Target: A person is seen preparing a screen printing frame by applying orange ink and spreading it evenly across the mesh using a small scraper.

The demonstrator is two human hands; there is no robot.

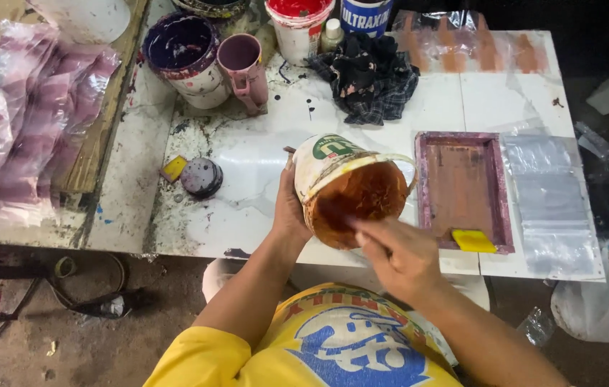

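**Clerk:** Hands first. Left hand [289, 208] — wrapped around the outside of the paint tub [347, 190], tipping its mouth toward the person. Right hand [397, 254] — fingers pinched together at the tub's lower rim, reaching inside; whether they grip a tool I cannot tell, it is blurred.

**Checker:** Tub's place?

**Clerk:** Held in the air above the white table [247, 179], just left of the framed screen [462, 188]. Inside walls coated rusty orange-brown, a darker patch near the fingertips.

**Checker:** Items around the screen?

**Clerk:** Yellow squeegee [473, 241] lying on its near edge. Clear plastic bags [549, 193] just right of it. Dark checked rag [367, 75] behind and to the left. Purple-stained bucket [184, 54] and pink mug [241, 68] well to the left, at the table's far side.

**Checker:** Progress?

**Clerk:** Judged early — paint is being worked inside the tub; no fresh pool on the screen, squeegee idle.
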